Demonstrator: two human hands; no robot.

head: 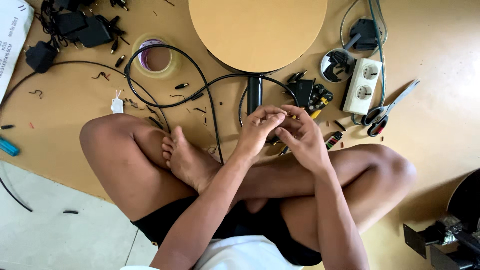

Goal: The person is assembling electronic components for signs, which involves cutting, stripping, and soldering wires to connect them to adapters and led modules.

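The person is sitting cross-legged on a brown board, both hands meeting just above the crossed shins. The left hand [260,131] is pinching its fingertips together on something thin, too small to make out, and the right hand [299,137] is curling its fingers close against them; what it grips cannot be told. A black cable [212,107] is looping over the board and running down under the left wrist. Scissors [385,111] and a white double socket [364,86] are lying well to the right.

Floor parts count
1 tape roll [156,58], 1 scissors [385,111], 1 double socket [364,85], 1 round board [258,31], several black adapters [75,25].
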